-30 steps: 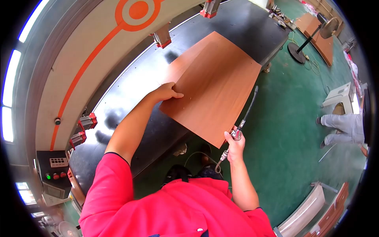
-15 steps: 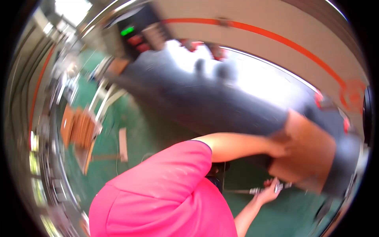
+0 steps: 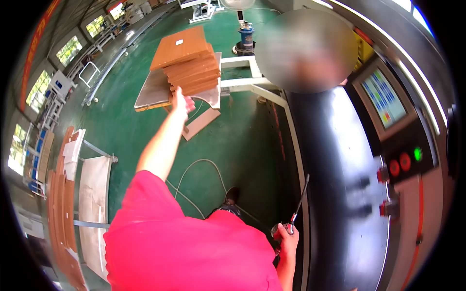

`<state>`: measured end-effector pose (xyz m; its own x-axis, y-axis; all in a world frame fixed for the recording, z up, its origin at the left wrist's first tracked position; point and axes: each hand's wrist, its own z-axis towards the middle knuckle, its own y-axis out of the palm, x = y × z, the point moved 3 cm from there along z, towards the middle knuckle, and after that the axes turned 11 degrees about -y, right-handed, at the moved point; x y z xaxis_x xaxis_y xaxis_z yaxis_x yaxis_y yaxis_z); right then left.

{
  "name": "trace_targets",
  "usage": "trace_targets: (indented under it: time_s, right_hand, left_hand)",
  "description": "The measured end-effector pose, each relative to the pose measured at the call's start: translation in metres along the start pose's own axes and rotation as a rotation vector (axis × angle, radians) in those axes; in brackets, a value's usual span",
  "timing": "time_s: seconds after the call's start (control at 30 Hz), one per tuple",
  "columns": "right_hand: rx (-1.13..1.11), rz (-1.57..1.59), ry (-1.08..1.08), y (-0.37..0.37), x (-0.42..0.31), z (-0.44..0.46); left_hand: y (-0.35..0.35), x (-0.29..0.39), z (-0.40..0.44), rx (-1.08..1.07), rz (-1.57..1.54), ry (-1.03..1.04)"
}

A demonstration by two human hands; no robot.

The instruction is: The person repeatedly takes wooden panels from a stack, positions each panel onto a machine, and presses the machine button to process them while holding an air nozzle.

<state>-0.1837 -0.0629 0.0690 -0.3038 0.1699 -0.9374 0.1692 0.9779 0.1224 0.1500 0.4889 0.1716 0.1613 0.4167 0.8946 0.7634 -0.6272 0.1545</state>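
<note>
My left hand is stretched forward, fingers partly apart and holding nothing. It is at the near edge of a stack of brown wooden panels; whether it touches them I cannot tell. The stack, its top panel set askew, sits on a worn board-topped stand. Low on the right, my right hand is wrapped around an air blow gun whose thin dark nozzle points up and away, beside the edge of a long black machine bed.
A control panel with a lit screen and buttons stands over the bed at right. More brown panels lean by a cart at left. A hose loops over the green floor. A blurred oval hides part of the far bed end.
The view has swung left, from the black bed to the panel stack. My left hand has left the brown panel on the bed and reaches to the stack. My right hand keeps the blow gun.
</note>
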Motion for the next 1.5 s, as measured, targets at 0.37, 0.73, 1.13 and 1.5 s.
trace_targets:
  time_s: [0.37,0.73,1.13,1.5]
  right_hand:
    - [-0.113,-0.128,0.08,0.21,-0.068,0.179]
    - [-0.179,-0.087,0.047,0.269,-0.105,0.254]
    - [0.147,0.258,-0.13,0.127,-0.113,0.184]
    - [0.766,0.384,-0.221,-0.045,-0.034,-0.043]
  left_hand:
    - [-0.018,0.162,0.281,0.269,-0.209,-0.035]
    - [-0.062,0.095,0.098,-0.513,-0.719,0.112]
    - [-0.085,-0.03,-0.067,-0.792,-0.488,-0.323]
    - [0.048,-0.248,-0.223,-1.258,-0.023,-1.053]
